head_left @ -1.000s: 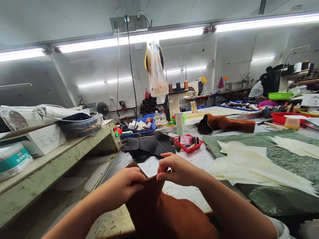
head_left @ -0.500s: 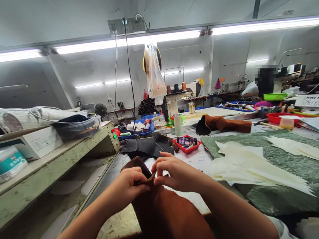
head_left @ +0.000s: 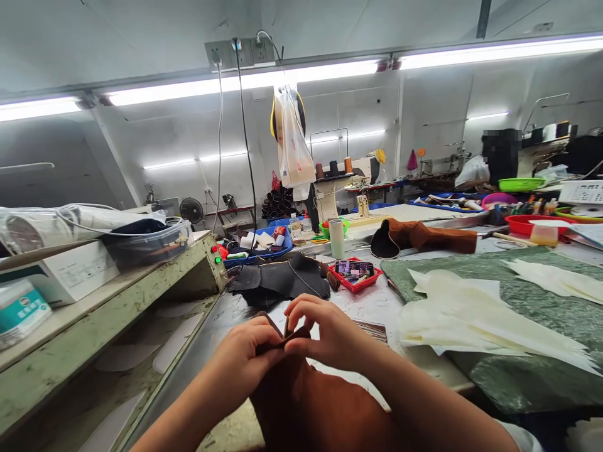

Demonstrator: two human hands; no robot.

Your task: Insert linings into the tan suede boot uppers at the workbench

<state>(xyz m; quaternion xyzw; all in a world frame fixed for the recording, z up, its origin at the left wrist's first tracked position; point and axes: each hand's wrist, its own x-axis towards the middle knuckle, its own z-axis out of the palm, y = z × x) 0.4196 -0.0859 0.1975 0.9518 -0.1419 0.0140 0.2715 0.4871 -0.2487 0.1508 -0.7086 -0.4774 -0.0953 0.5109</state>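
Note:
A brown leather piece (head_left: 315,398) hangs from my two hands at the bottom middle of the head view, its lower part running out of the frame. My left hand (head_left: 245,358) pinches its upper edge between thumb and fingers. Close beside it, my right hand (head_left: 320,329) grips the same edge, thumb below and fingers above. Between the fingertips the edge is bent into a fold. Just beyond my hands lies dark leather (head_left: 282,279) on the table.
A red basket (head_left: 355,282) holds a phone. Pale cut pieces (head_left: 471,314) lie on a green sheet (head_left: 527,376) at the right. A brown boot upper (head_left: 424,235) rests farther back. Shelving (head_left: 108,295) borders the left, and a sewing machine (head_left: 330,194) stands behind. A person (head_left: 502,157) is far right.
My right hand has turned slightly over the leather edge, and the fold between my hands has shifted. A striped brown strip on the table now shows beside my right hand.

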